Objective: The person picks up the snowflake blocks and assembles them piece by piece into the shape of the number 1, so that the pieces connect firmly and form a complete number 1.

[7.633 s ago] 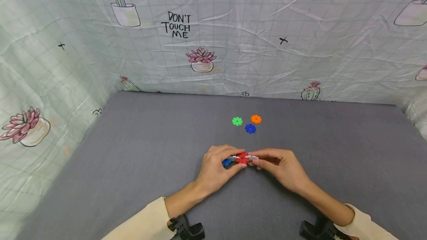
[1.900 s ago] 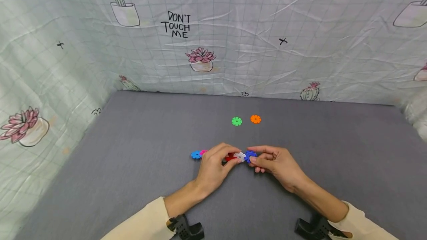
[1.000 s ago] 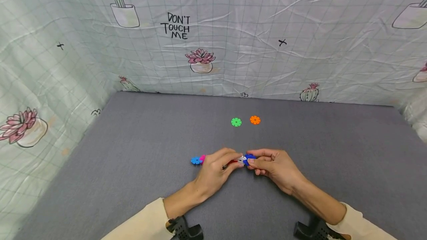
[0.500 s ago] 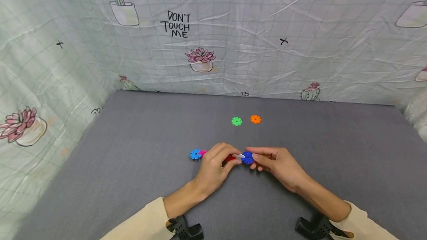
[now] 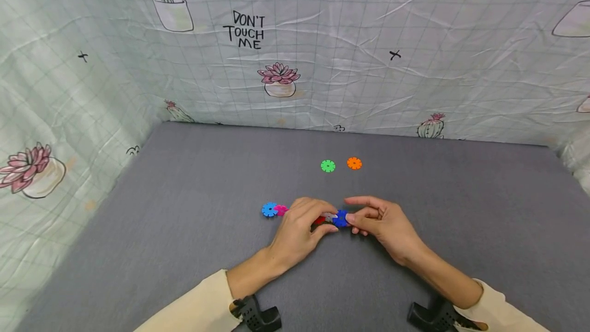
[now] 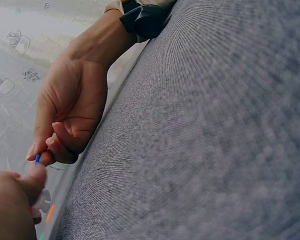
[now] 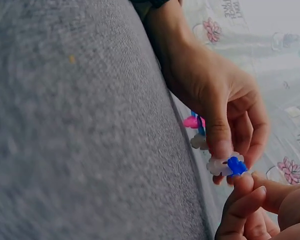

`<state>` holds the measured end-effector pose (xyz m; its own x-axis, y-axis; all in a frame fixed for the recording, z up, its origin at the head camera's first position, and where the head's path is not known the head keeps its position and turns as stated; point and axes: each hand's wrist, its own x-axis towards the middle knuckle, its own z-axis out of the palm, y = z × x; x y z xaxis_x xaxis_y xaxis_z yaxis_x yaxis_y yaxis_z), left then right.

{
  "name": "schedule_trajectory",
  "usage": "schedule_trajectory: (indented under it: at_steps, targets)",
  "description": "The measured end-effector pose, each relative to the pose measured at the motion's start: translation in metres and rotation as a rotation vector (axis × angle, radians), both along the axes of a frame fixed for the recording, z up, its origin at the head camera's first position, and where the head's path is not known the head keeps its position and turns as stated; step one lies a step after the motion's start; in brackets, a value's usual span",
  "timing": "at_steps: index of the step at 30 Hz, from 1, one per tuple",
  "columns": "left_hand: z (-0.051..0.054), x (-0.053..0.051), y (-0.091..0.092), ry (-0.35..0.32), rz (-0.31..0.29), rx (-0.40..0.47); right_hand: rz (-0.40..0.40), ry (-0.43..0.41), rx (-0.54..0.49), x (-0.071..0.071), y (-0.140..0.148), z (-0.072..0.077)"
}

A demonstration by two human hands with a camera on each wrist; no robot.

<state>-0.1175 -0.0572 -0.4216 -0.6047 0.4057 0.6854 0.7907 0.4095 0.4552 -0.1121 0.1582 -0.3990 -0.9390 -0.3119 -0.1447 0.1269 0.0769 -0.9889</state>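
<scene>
A row of joined, notched plastic discs runs under my left hand (image 5: 297,227). Its left end shows a light blue disc (image 5: 269,209) and a pink disc (image 5: 281,210); the palm and fingers cover the middle. Near the fingertips appear a red disc (image 5: 320,220) and a white disc (image 7: 217,166), which the left thumb and fingers pinch. A dark blue disc (image 5: 340,218) meets the white one at the right end, set at an angle to it. My right hand (image 5: 389,227) pinches the dark blue disc between thumb and curled fingers, its index finger extended above.
Beyond the hands, a green disc (image 5: 328,166) and an orange disc (image 5: 354,163) lie flat and apart on the grey table (image 5: 207,178). A patterned curtain (image 5: 341,65) hangs along the back and left edges.
Earlier the dark blue disc lay beside the green and orange ones; now it is at the row's right end. The row has shifted left. Lately the right index finger has lifted off the disc.
</scene>
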Motion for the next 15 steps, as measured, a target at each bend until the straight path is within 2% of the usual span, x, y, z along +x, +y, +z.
schedule_trajectory:
  at_steps: [6,15]
  targets:
    - [-0.0002,-0.0004,-0.0002,0.007,-0.043,0.011,-0.028,0.005,0.005,0.0024,-0.0040,-0.0001]
    - [-0.0008,-0.0001,-0.0002,0.009,-0.031,0.004,-0.029,0.014,0.019,0.0052,-0.0074,-0.0005]
